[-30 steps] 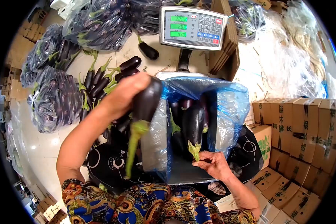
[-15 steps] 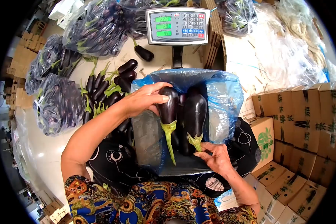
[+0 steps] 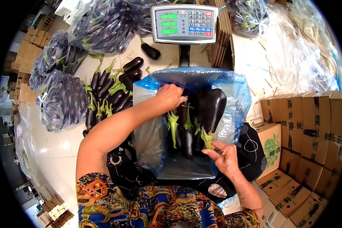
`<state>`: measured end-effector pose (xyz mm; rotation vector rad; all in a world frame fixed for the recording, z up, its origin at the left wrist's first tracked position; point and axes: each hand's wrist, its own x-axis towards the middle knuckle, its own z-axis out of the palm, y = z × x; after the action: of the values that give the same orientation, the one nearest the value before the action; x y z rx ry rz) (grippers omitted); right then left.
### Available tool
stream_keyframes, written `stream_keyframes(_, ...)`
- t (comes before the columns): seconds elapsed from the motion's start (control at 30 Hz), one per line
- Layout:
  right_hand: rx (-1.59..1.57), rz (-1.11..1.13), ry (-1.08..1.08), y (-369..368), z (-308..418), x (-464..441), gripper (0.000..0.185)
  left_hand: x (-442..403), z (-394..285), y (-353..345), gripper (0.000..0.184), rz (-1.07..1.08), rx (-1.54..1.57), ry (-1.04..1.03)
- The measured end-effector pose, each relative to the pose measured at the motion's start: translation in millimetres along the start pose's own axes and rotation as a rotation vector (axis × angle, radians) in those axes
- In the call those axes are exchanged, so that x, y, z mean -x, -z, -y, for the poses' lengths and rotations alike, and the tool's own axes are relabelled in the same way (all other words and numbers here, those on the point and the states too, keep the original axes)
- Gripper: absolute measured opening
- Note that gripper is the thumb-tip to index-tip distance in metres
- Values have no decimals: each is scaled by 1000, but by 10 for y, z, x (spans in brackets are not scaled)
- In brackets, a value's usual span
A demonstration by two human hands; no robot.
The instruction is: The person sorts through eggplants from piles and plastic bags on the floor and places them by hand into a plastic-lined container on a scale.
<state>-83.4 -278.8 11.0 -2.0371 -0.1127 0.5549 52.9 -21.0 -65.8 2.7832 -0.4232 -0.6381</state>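
My right hand (image 3: 225,156) pinches the green stem of a large dark eggplant (image 3: 213,108), raised at the right side of the blue-lined box. My left hand (image 3: 170,96) reaches into the upper left of the box, curled round the upper end of an eggplant; that eggplant's green stem (image 3: 173,125) shows below my wrist, and my fingertips are mostly hidden. Between my hands more eggplants (image 3: 187,138) lie in the box. A blue plastic liner (image 3: 239,91) covers the rim and sides. Behind the box stands a scale display (image 3: 184,24) with lit green digits.
Loose eggplants (image 3: 102,89) lie on the floor at left, with a single eggplant (image 3: 151,51) beside the scale post. Full plastic bags of eggplants (image 3: 60,100) stand further left. Printed cartons (image 3: 304,121) are stacked at right, and flattened cardboard (image 3: 224,34) stands beside the display.
My left hand has lowered its eggplant deeper into the box. My right hand has lifted the other eggplant up and to the right, uncovering eggplants underneath.
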Motion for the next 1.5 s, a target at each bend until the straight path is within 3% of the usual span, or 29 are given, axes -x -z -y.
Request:
stream_keyframes(0.07, -8, -12, 20, -43, -75, 14, 27, -14, -33, 11, 36, -73, 10, -16)
stream_keyframes(0.17, -7, -21, 9, -31, -68, 19, 27, -4, -115, 171, 36, 80, 9, 86)
stream_keyframes(0.3, 39, 22, -11, 5, 24, -22, 26, 129, -64, -89, 48, -237, -36, 13)
stream_keyframes(0.43, 7, -7, 25, -69, -123, 8, 28, 156, -147, 188, 45, 3, -18, 31)
stream_keyframes(0.57, 74, -59, 98, -74, -116, 26, 28, 527, -239, 468, 39, -125, -100, -51)
stream_keyframes(0.6, 106, -31, 87, -49, -41, 25, 28, 594, -124, 516, 49, -20, 3, -183)
stream_keyframes(0.63, 133, 12, 68, -20, 11, 26, 28, 625, -198, 791, 64, 298, 191, -158)
stream_keyframes(0.7, 85, -15, 153, -59, 86, 15, 23, 796, -202, 870, 78, 450, 839, -136)
stream_keyframes(0.8, 172, 18, 358, -153, 339, -96, 19, 991, -315, 1002, 80, 332, 1305, -213)
stream_keyframes(0.9, 189, 122, 429, -318, 536, -250, 24, 1151, -264, 1110, 78, 192, 1437, -71)
stream_keyframes(1.0, 110, 101, 465, -356, 721, -360, 31, 1322, 117, 1297, 81, -15, 1421, -30)
stream_keyframes(1.07, 181, 92, 406, -347, 677, -409, 36, 1495, 470, 1415, 84, -247, 1334, 125)
stream_keyframes(1.17, 222, 56, 223, -370, 450, -405, 25, 1717, 1293, 1279, 77, -456, 1134, 254)
stream_keyframes(1.23, 266, 3, 225, -373, 292, -405, 20, 1839, 1854, 960, 72, -407, 914, 487)
stream_keyframes(1.33, 302, -70, 251, -373, 187, -456, 20, 1998, 2803, -169, 80, -397, 520, 678)
stream_keyframes(1.37, 257, -78, 215, -367, 196, -491, 20, 2056, 2638, -170, 84, -307, 572, 707)
stream_keyframes(1.43, 169, -94, 143, -344, 232, -586, 20, 2123, 2675, -536, 85, -212, 330, 844)
stream_keyframes(1.5, 23, -76, 25, -323, 190, -703, 17, 2194, 2720, -848, 83, -211, 386, 842)
